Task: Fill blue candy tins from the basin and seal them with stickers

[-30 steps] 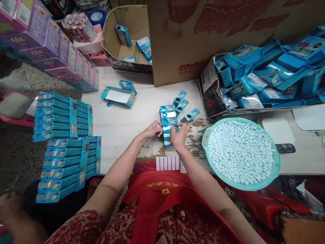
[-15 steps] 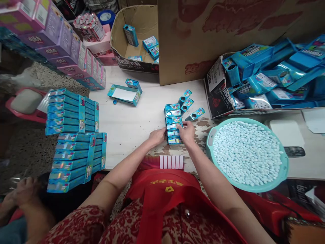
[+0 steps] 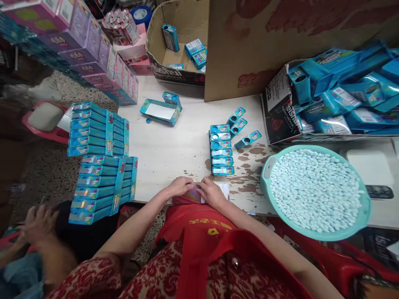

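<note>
My left hand point(image 3: 181, 186) and my right hand point(image 3: 212, 192) meet at the table's near edge, fingertips pinched close together over a shiny pink-purple sheet point(image 3: 188, 197) with white strips. What lies between the right fingertips is too small to make out. Just beyond them stands a row of slim blue candy boxes point(image 3: 221, 152), side by side, one with white showing in its round hole. Three more blue candy boxes with dark open holes, one of them nearest the row's right side point(image 3: 247, 140), lie loosely beside it.
A turquoise basin point(image 3: 267, 174) full of pale candies stands right. Behind it, a carton point(image 3: 277, 109) overflows with blue boxes. Packed blue trays point(image 3: 99, 182) sit left, near another person's hands point(image 3: 40, 224). An open blue tray point(image 3: 160, 111) and another carton point(image 3: 177, 77) are farther back.
Both hands have left the row of candy boxes and come back toward my body, onto the shiny sheet. The row stays standing. The whole view has shifted slightly.
</note>
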`<state>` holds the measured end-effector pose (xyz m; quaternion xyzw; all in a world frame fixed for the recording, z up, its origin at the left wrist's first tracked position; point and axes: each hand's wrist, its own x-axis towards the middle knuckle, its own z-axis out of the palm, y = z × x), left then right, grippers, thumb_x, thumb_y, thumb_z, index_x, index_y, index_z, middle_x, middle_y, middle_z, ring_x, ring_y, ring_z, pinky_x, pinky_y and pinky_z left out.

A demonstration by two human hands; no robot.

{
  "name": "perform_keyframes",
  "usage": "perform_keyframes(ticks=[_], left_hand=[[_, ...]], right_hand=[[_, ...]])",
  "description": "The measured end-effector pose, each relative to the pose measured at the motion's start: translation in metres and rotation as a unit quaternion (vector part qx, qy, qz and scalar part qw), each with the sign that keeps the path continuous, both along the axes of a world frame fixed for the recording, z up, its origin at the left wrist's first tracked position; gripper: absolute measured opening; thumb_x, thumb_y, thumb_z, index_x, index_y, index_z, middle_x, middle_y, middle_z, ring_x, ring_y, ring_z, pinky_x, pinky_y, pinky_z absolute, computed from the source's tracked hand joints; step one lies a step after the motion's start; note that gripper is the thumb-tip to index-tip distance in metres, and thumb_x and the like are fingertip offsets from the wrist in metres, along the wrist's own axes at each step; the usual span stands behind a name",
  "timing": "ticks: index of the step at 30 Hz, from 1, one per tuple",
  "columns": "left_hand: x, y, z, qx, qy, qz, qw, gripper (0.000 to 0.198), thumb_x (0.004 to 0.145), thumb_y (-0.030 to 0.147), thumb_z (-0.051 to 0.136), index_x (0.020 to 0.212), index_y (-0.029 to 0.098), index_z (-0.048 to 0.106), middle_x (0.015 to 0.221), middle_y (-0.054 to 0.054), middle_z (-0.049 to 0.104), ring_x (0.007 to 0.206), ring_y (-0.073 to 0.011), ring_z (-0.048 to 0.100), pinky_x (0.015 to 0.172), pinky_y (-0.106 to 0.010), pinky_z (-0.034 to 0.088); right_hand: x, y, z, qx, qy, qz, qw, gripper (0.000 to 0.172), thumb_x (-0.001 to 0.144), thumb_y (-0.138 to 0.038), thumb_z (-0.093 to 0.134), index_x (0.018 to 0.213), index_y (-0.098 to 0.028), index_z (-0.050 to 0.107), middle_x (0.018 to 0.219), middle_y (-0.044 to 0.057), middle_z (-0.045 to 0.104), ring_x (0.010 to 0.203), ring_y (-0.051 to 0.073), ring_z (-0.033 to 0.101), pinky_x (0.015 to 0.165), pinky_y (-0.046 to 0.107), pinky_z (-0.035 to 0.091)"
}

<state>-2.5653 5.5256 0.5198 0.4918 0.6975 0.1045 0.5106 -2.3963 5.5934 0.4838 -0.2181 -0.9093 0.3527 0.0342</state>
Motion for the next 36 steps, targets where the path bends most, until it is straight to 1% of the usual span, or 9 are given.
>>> perform_keyframes(ticks=[6,12,17,20,23,26,29,34,36], left_hand=[[-0.004,0.003,-0.008,-0.007,-0.002,0.021,1.000,0.023,0.074,0.031,0.045,0.059,0.016,0.055,0.055,0.003,0.048,0.060,-0.0126,0.043,0.055,-0.023,0.028],[-0.006,0.008,-0.016,-0.011,-0.003,0.020,1.000,0.020,0.072,0.029,0.047,0.063,0.016,0.059,0.060,0.002,0.054,0.064,-0.0136,0.048,0.058,-0.022,0.032],[-0.006,0.010,-0.016,-0.008,0.031,0.024,0.999,0.015,0.070,0.027,0.051,0.062,0.017,0.060,0.060,0.001,0.056,0.065,-0.0151,0.049,0.061,-0.024,0.034],[0.003,0.010,-0.004,0.051,0.052,0.064,0.995,0.021,0.077,0.032,0.049,0.079,0.018,0.064,0.083,-0.004,0.065,0.084,-0.0193,0.054,0.074,-0.027,0.038],[0.018,0.012,0.016,0.135,-0.051,0.085,0.986,0.031,0.078,0.038,0.053,0.102,0.020,0.061,0.109,-0.005,0.063,0.100,-0.0199,0.053,0.084,-0.029,0.040],[0.029,0.021,0.030,0.099,-0.152,0.075,0.981,0.023,0.081,0.038,0.050,0.081,0.017,0.060,0.077,-0.002,0.064,0.073,-0.0145,0.058,0.071,-0.026,0.043],[0.024,0.041,0.034,0.067,-0.181,0.099,0.976,0.033,0.085,0.042,0.042,0.065,0.016,0.050,0.055,0.003,0.052,0.051,-0.0097,0.051,0.057,-0.023,0.041],[-0.004,0.095,0.032,0.127,-0.205,0.102,0.965,0.025,0.084,0.039,0.046,0.097,0.018,0.046,0.054,0.008,0.047,0.044,-0.0073,0.045,0.048,-0.020,0.036],[-0.011,0.117,0.028,0.150,-0.199,0.108,0.962,0.022,0.083,0.033,0.046,0.099,0.019,0.042,0.052,0.010,0.045,0.044,-0.0071,0.043,0.047,-0.019,0.034]], right_hand=[[0.010,0.005,0.001,0.044,0.001,0.073,0.996,0.029,0.084,-0.015,0.057,0.113,-0.022,0.059,0.096,0.007,0.058,0.089,0.020,0.053,0.073,0.029,0.045],[0.013,0.005,0.002,0.061,0.013,0.086,0.994,0.010,0.086,-0.018,0.056,0.092,-0.020,0.063,0.104,0.008,0.059,0.093,0.021,0.051,0.077,0.032,0.041],[0.012,0.005,0.015,0.050,0.011,0.067,0.996,0.007,0.084,-0.018,0.058,0.078,-0.020,0.059,0.078,0.004,0.060,0.079,0.019,0.053,0.069,0.029,0.040],[0.017,0.012,0.035,-0.003,0.026,-0.012,1.000,0.008,0.085,-0.021,0.057,0.077,-0.021,0.056,0.076,0.002,0.060,0.073,0.016,0.054,0.065,0.026,0.040],[0.021,0.024,0.054,-0.073,0.057,-0.095,0.991,0.010,0.085,-0.023,0.055,0.075,-0.021,0.054,0.074,0.000,0.060,0.070,0.015,0.055,0.063,0.025,0.039],[0.019,0.041,0.065,-0.096,0.075,-0.159,0.980,0.011,0.084,-0.026,0.056,0.074,-0.021,0.054,0.070,-0.001,0.059,0.066,0.015,0.054,0.061,0.026,0.039],[0.009,0.061,0.064,-0.101,0.090,-0.213,0.968,0.015,0.084,-0.029,0.054,0.072,-0.021,0.054,0.067,-0.001,0.057,0.065,0.016,0.052,0.062,0.027,0.039],[-0.014,0.098,0.052,-0.009,0.118,-0.324,0.939,0.012,0.079,-0.028,0.059,0.071,-0.019,0.058,0.083,0.005,0.052,0.085,0.021,0.049,0.077,0.033,0.041],[-0.024,0.111,0.046,0.024,0.114,-0.361,0.925,0.010,0.077,-0.027,0.061,0.072,-0.019,0.060,0.089,0.007,0.049,0.090,0.022,0.046,0.083,0.037,0.040]])
